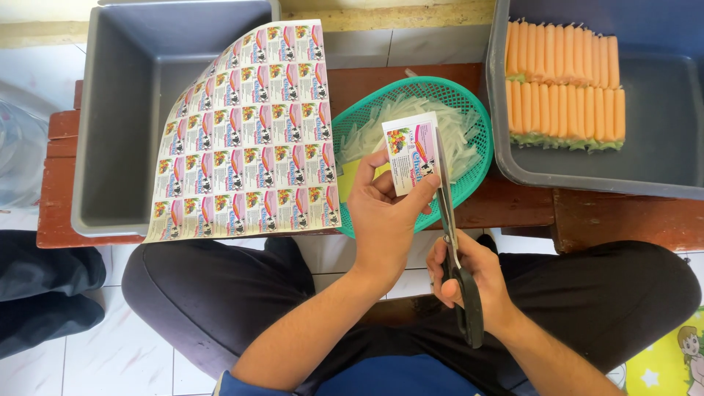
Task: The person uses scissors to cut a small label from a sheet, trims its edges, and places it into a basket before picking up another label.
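Nearest the camera, the right hand (473,282) is wrapped around the black handles of a pair of scissors (453,242). The scissors run long and almost straight away from the body, handles low, blades pointing up toward the far side and leaning slightly left. The blades look closed or nearly closed along the right edge of a small label (411,152); the fingers are clamped on the handles.

Just left of it, the left hand (385,216) pinches the label from below, thumb on the front and fingers behind, so the grip is shut on the paper. The label is a small upright rectangle, its long side running away from the person, held above the near rim of a green basket (469,176).

The basket sits on a red-brown wooden bench (587,216) and holds pale, thin paper strips. To its left a large printed sheet of labels (253,136), uncut, leans over a grey tub (117,110) and curls toward the basket.

Farther right, another grey tub (660,132) holds two rows of orange tubes (565,77) lying side by side, their long axes pointing away from the person.
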